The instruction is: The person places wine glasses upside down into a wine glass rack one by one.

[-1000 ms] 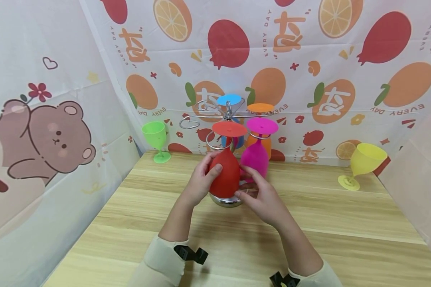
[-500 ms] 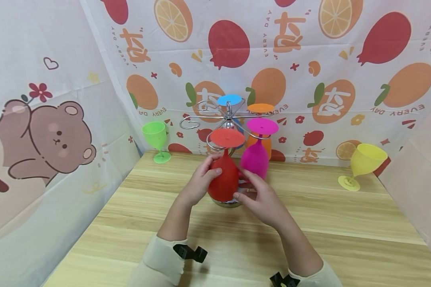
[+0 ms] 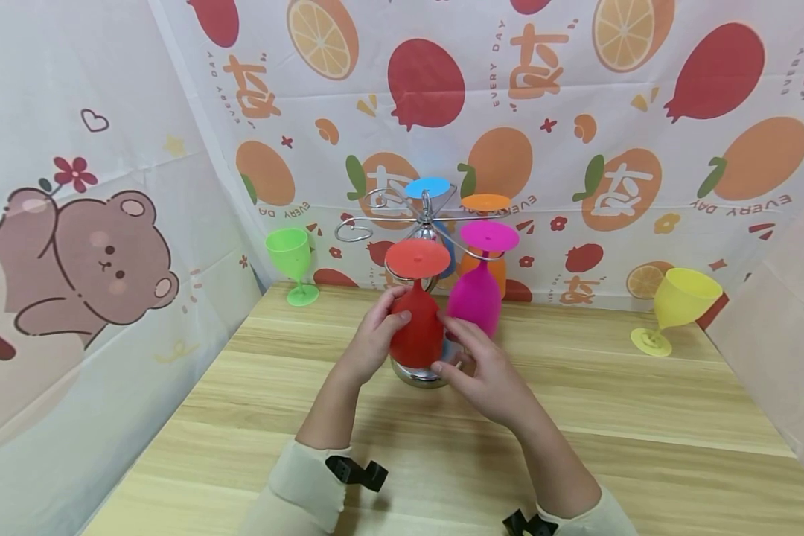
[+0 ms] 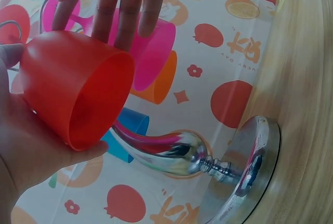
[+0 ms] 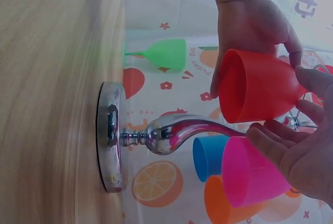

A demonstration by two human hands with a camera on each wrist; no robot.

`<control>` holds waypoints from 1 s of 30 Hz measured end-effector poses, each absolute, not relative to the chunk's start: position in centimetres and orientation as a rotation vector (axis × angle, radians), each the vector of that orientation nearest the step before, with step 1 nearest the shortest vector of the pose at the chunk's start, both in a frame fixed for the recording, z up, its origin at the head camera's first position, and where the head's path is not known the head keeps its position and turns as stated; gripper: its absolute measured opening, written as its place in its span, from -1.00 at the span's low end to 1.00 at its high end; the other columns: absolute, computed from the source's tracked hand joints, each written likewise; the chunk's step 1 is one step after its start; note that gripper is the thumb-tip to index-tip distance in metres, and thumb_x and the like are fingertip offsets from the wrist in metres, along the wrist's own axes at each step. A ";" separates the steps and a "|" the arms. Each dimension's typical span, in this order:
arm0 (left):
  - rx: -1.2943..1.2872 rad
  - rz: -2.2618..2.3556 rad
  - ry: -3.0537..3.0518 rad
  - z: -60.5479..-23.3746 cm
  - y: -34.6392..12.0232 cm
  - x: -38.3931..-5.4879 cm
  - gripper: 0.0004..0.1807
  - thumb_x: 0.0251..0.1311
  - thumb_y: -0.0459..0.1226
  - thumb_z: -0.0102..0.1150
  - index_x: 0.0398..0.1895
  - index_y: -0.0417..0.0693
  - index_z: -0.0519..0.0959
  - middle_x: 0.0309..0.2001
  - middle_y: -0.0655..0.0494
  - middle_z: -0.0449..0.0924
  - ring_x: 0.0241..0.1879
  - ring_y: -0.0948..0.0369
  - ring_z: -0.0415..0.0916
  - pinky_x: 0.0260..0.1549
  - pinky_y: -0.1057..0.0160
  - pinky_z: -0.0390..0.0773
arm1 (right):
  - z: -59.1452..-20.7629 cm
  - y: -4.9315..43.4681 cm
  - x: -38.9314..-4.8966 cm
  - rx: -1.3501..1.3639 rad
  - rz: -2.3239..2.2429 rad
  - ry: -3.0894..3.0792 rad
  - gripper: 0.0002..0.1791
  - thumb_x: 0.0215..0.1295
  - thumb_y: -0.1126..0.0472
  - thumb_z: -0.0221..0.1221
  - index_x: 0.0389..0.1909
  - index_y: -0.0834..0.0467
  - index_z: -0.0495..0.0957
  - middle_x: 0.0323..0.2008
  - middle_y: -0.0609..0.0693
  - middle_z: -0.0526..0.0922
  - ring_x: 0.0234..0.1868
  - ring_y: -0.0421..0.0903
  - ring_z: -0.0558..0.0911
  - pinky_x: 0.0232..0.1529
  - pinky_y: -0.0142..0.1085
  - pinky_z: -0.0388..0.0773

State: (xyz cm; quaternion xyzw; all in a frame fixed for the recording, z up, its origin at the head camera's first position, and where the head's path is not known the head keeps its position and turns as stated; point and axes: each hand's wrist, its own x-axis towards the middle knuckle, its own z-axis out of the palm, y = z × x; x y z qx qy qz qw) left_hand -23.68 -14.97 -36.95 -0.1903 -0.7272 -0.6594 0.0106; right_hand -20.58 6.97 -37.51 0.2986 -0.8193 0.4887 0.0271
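Note:
An upside-down red plastic goblet point(image 3: 418, 327) hangs at the front of a chrome wire glass rack point(image 3: 426, 232), its stem by a wire loop. My left hand point(image 3: 375, 335) grips the bowl from the left, thumb across its front. From the right, my right hand point(image 3: 485, 372) holds the same bowl with thumb and fingertips. In the left wrist view, the mouth of the red goblet point(image 4: 99, 99) faces the rack's round base point(image 4: 255, 166). A magenta goblet point(image 3: 476, 294) hangs just behind my right fingers. Orange point(image 3: 486, 201) and blue point(image 3: 429, 187) goblets hang farther back, partly hidden.
A green goblet point(image 3: 289, 253) stands upright at the table's back left. At the right, a yellow goblet point(image 3: 683, 298) also stands on its foot. Bare wire loops point(image 3: 355, 232) stick out from the rack's left side. Printed cloth point(image 3: 563, 89) surrounds the wooden table point(image 3: 241, 447).
The red goblet has shifted slightly left and its foot sits lower than a second ago. Both hands have moved along with it, the right one a little leftward.

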 end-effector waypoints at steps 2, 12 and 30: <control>-0.603 -2.065 -2.262 -36.9 -14.9 -23.7 -0.44 0.36 -0.20 -0.02 0.42 0.12 0.21 0.31 0.00 0.33 0.29 -0.02 0.32 0.12 -0.09 0.54 | -37.6 6.9 -20.6 0.925 1.494 -2.523 -0.28 0.29 -0.02 0.28 0.45 -0.21 0.25 0.37 -0.15 0.33 0.27 -0.06 0.43 -0.03 -0.14 0.64; -0.532 -1.909 -2.326 -36.9 -14.6 -23.5 -0.34 0.26 -0.17 0.24 0.40 0.23 0.23 0.27 0.06 0.36 0.27 -0.01 0.34 0.02 -0.09 0.61 | -37.7 6.9 -20.6 0.944 1.465 -2.504 -0.28 0.30 -0.01 0.26 0.45 -0.19 0.25 0.39 -0.14 0.30 0.26 -0.05 0.40 0.00 -0.07 0.61; -0.530 -1.972 -2.321 -37.4 -14.9 -23.7 -0.32 0.21 -0.08 0.25 0.40 0.24 0.25 0.24 0.07 0.40 0.24 0.01 0.37 -0.02 -0.02 0.64 | -37.4 6.8 -20.3 0.920 1.512 -2.501 -0.31 0.28 0.01 0.29 0.41 -0.21 0.29 0.35 -0.13 0.33 0.29 -0.01 0.40 0.08 -0.04 0.61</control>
